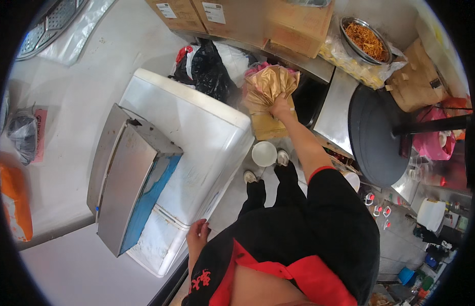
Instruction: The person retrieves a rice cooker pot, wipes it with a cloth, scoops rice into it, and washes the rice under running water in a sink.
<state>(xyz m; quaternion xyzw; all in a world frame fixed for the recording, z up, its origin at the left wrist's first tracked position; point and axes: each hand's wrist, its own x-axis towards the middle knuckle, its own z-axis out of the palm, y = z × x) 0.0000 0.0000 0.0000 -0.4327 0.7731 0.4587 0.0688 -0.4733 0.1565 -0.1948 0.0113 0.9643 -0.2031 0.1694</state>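
My right hand (281, 108) is stretched far forward and closed on the gathered edge of a crinkled gold bag (268, 84). The bag fans out above a brown cardboard box (268, 126) on the floor; its contents are hidden. Close to my body, my left hand (198, 232) hangs beside the white chest freezer (191, 122). Its fingers are loosely bent and a little apart, and I see nothing held in them. A round white bucket (264, 154) stands on the floor just ahead of my shoes.
A metal box with a blue side (138, 178) lies on the freezer. Black plastic bags (212, 71) sit behind it. Cardboard boxes (222, 20) line the far side. On the right are a round black griddle plate (378, 135) and a bowl of brown strips (367, 41).
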